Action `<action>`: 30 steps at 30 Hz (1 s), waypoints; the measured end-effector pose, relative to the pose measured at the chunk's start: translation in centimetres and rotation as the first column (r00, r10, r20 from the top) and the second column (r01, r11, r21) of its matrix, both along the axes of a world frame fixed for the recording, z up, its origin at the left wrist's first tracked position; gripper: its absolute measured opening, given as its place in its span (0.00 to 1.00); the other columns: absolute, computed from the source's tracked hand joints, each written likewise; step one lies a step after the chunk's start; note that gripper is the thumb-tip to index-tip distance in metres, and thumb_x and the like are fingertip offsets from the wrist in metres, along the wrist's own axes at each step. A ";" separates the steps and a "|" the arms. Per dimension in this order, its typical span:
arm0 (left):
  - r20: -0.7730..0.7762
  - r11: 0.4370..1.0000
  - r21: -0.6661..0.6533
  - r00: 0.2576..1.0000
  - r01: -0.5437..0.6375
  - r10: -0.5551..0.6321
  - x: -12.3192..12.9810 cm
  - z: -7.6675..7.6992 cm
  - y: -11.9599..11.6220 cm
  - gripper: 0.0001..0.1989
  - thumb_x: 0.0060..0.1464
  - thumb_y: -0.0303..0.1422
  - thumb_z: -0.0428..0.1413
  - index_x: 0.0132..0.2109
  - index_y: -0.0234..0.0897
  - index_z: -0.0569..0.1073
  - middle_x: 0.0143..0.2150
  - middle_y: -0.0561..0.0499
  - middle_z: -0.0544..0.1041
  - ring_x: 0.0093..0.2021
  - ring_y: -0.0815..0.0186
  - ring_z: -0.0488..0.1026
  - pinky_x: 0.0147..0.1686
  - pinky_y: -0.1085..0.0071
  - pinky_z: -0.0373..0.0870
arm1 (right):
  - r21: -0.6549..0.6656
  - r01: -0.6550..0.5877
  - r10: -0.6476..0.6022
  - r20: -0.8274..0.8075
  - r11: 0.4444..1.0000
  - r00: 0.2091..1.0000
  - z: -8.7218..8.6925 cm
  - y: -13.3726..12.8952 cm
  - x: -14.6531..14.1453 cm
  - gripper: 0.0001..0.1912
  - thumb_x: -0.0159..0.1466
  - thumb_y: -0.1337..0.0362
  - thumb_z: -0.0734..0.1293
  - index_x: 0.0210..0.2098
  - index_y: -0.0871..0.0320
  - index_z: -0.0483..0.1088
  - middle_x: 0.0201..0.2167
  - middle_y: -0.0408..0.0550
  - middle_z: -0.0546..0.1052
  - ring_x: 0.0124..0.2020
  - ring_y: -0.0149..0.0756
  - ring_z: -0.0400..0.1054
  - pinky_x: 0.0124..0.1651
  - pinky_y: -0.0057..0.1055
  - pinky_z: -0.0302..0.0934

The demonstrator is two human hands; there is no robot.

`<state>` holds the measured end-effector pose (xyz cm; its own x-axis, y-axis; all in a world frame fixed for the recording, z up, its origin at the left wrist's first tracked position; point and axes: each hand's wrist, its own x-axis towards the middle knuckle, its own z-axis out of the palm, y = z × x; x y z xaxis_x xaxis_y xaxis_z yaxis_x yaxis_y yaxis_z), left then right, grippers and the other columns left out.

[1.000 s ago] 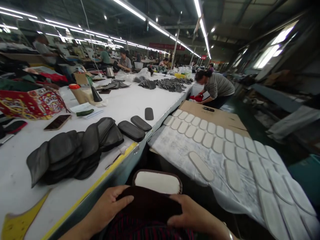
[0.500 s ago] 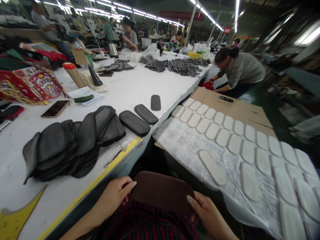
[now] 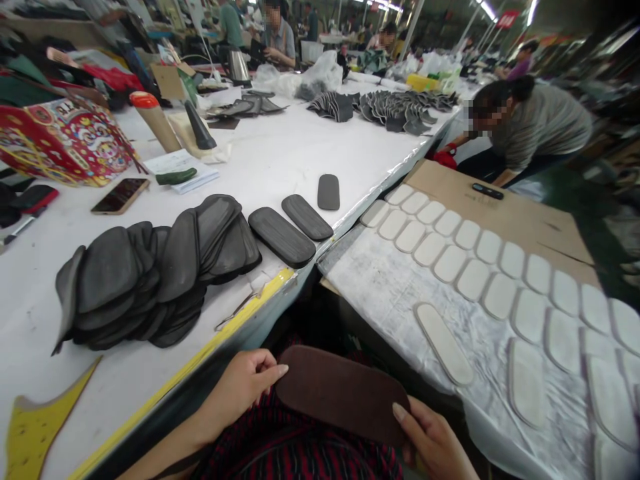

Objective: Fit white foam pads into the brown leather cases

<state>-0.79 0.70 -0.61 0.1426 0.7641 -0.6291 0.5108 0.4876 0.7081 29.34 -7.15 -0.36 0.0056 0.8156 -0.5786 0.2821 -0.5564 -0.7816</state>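
Observation:
A dark brown oval leather piece (image 3: 343, 395) is stretched between my two hands above my lap. My left hand (image 3: 247, 383) pinches its left end between thumb and fingers. Its right end is gripped by my right hand (image 3: 430, 433), thumb on top. On the white table to the left lies a heap of black oval pieces (image 3: 107, 270). Beside the heap, near the table edge, is a small dark stack (image 3: 281, 237), with two more dark ovals close by. Pale oval pieces (image 3: 473, 280) lie in rows on the lower surface at right.
A phone (image 3: 120, 196), a red patterned box (image 3: 75, 143) and an orange-lidded bottle (image 3: 155, 123) stand or lie at the left of the table. A person in a striped top (image 3: 555, 127) bends over beyond the cardboard (image 3: 525, 217). A dark gap separates the two surfaces.
The view has tilted down and turned slightly left, so the scene sits further right and higher. Both hands still hold the brown piece, which slants slightly more down to the right.

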 end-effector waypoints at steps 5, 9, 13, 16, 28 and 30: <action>0.018 1.000 0.025 1.000 -0.012 0.012 0.1 0.2 -0.1 0.20 0.49 0.50 0.51 0.26 0.35 0.67 0.16 0.57 0.65 0.15 0.72 0.60 0.16 0.76 0.54 | -0.030 -0.026 0.027 0.037 0.999 0.999 -0.1 0.1 0.1 0.24 0.58 0.42 0.59 0.27 0.59 0.64 0.15 0.39 0.60 0.15 0.28 0.56 0.20 0.25 0.50; 0.010 0.999 0.046 1.000 -0.004 0.004 0.1 0.3 0.0 0.20 0.49 0.49 0.51 0.25 0.35 0.67 0.15 0.57 0.65 0.15 0.72 0.60 0.16 0.76 0.54 | -0.019 -0.033 0.034 0.054 0.999 0.998 0.2 0.3 0.1 0.24 0.59 0.43 0.58 0.31 0.59 0.66 0.14 0.39 0.61 0.15 0.29 0.56 0.21 0.26 0.51; 0.001 0.999 0.049 1.000 0.004 -0.004 0.1 0.2 0.0 0.19 0.49 0.48 0.51 0.25 0.35 0.67 0.15 0.57 0.66 0.14 0.72 0.60 0.15 0.76 0.54 | -0.020 -0.028 0.029 0.046 0.999 0.999 0.4 0.2 0.1 0.23 0.60 0.44 0.59 0.32 0.60 0.66 0.15 0.39 0.61 0.16 0.29 0.57 0.21 0.25 0.51; 0.016 0.999 0.043 1.000 -0.003 0.002 0.1 0.1 0.1 0.18 0.49 0.47 0.51 0.25 0.35 0.67 0.16 0.57 0.66 0.14 0.72 0.60 0.15 0.76 0.53 | -0.023 -0.066 0.067 0.043 0.998 0.997 0.3 0.2 0.2 0.22 0.60 0.45 0.59 0.31 0.60 0.66 0.16 0.39 0.61 0.17 0.29 0.56 0.22 0.25 0.51; 0.022 0.999 0.039 1.000 -0.013 0.012 0.2 0.1 -0.1 0.18 0.48 0.47 0.52 0.25 0.35 0.66 0.15 0.57 0.66 0.14 0.72 0.60 0.15 0.76 0.53 | -0.036 -0.051 0.053 0.041 0.998 0.998 0.0 0.1 0.4 0.24 0.59 0.43 0.59 0.31 0.60 0.65 0.14 0.38 0.61 0.16 0.29 0.57 0.21 0.25 0.51; 0.004 0.999 0.042 1.000 -0.003 0.003 0.2 0.0 -0.1 0.18 0.48 0.48 0.52 0.25 0.35 0.66 0.15 0.57 0.66 0.14 0.72 0.60 0.15 0.76 0.53 | -0.031 -0.018 0.019 0.038 0.999 0.999 0.0 0.1 0.2 0.24 0.59 0.43 0.59 0.29 0.60 0.65 0.14 0.38 0.60 0.15 0.28 0.56 0.20 0.25 0.50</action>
<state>-0.59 0.57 -0.63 0.1428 0.7904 -0.5957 0.5061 0.4589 0.7303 29.51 -7.08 -0.34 0.0133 0.7975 -0.6031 0.3217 -0.5745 -0.7526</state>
